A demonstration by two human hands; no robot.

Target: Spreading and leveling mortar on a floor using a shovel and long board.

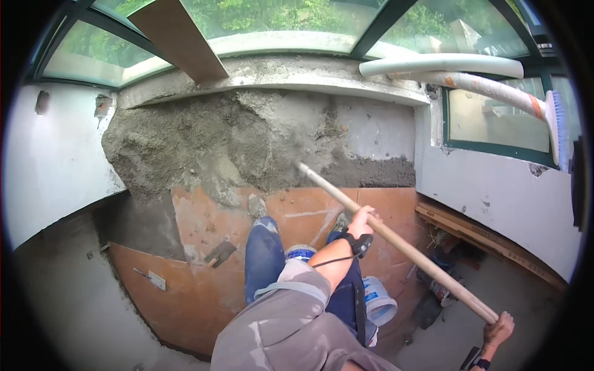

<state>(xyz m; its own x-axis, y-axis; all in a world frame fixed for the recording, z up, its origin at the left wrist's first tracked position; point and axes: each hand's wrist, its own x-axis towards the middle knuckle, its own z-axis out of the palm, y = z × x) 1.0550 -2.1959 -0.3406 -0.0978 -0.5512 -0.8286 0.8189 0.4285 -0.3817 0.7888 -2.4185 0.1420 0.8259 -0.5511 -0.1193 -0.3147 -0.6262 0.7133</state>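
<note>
A long pale wooden handle (405, 245) slants across the view, from the lower right up to the grey mortar pile (179, 145). My left hand (362, 222) is wrapped around its middle. Closed round its lower right end is my right hand (499, 328). Where the far end meets the mortar the picture is blurred, so I cannot tell what tool head it carries. The mortar is heaped against the low wall under the window and spreads onto brown boards (204, 306) on the floor. My feet stand on the boards, just short of the mortar.
Between and beside my legs are a blue-and-white bucket (301, 252) and a tipped white bucket (380, 303). A trowel (151, 279) and a flat float (221, 253) lie on the boards at left. White pipes (442, 65) and a brush (555, 130) rest at upper right.
</note>
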